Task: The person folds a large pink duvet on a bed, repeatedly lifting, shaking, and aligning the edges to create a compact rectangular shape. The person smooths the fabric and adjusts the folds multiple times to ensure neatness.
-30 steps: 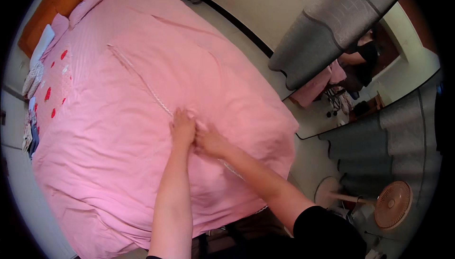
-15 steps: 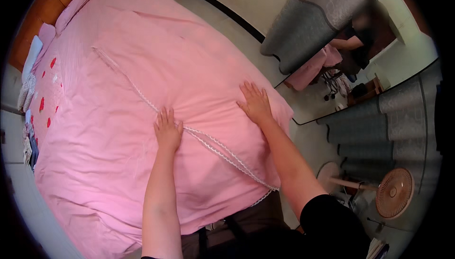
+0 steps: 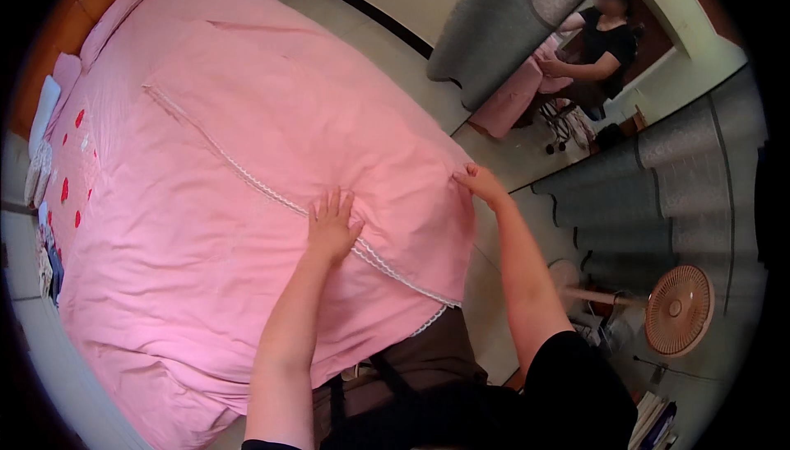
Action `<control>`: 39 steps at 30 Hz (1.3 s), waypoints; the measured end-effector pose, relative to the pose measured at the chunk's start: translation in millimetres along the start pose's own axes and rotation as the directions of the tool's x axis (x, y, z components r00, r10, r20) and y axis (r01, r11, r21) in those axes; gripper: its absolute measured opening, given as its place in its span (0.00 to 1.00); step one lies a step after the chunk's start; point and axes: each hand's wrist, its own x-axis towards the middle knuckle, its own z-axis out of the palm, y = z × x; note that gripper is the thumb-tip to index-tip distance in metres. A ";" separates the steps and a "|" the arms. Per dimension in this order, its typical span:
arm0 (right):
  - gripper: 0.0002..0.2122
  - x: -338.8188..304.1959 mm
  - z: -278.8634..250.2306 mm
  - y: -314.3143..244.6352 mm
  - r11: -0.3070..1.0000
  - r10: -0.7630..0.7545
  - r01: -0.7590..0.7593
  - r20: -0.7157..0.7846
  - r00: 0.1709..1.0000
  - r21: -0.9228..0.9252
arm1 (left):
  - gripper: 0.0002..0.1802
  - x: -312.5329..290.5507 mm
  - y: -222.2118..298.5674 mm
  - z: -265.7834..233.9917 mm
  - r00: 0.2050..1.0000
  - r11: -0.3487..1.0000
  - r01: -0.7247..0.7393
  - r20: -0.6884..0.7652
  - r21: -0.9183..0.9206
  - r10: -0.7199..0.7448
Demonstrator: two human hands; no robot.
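Note:
A pink duvet cover [image 3: 263, 146] is spread over the bed, with white scalloped trim [image 3: 271, 194] running diagonally across it. My left hand [image 3: 333, 228] lies flat on the fabric beside this trim, fingers spread. At the right border of the bed, my right hand [image 3: 482, 184] has its thumb and forefinger pinched on the duvet cover's edge; the other fingers are curled. Two rows of trim run close together from my left hand to the near corner. Wrinkles fan out over the cloth beyond my left hand.
A wooden headboard [image 3: 78, 10] and pillows [image 3: 44, 117] are at the far left. Grey curtains [image 3: 502, 18] hang beside a mirror [image 3: 527, 150] on the right. A beige fan [image 3: 679, 310] stands at the lower right, near books [image 3: 652, 419].
My left hand has shifted right along the trim, still flat. My right hand has gone from lying flat on the cover to pinching its right edge, and that side has drawn inward.

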 end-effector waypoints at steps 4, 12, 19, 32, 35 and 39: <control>0.17 -27.0 -0.7 51.3 0.998 -0.051 0.048 0.142 0.989 0.029 | 0.39 -1.7 20.5 -18.3 0.998 0.998 0.058 0.019 -0.011 -0.058; 0.22 -64.8 -2.6 81.5 0.959 0.031 -0.072 0.151 0.988 0.273 | 0.47 -43.3 81.8 16.7 0.971 0.984 -0.174 -0.160 0.038 0.178; 0.21 -87.4 -10.9 63.7 0.833 0.017 -0.031 0.031 0.999 0.553 | 0.47 -47.0 86.7 10.9 0.995 0.993 -0.076 -0.069 -0.094 0.070; 0.20 -106.8 -16.7 44.4 0.778 0.015 -0.059 0.076 0.997 0.626 | 0.41 -110.8 124.9 36.6 0.965 0.971 -0.230 0.114 -0.063 0.236; 0.21 -102.3 -16.3 51.3 0.789 0.011 -0.041 0.052 0.999 0.613 | 0.41 -148.1 115.6 53.9 0.961 0.962 -0.241 0.109 -0.129 0.255; 0.20 -95.7 -18.4 59.5 0.783 0.018 -0.040 0.042 0.999 0.621 | 0.41 -198.5 99.4 69.8 0.940 0.960 -0.241 0.212 -0.140 0.267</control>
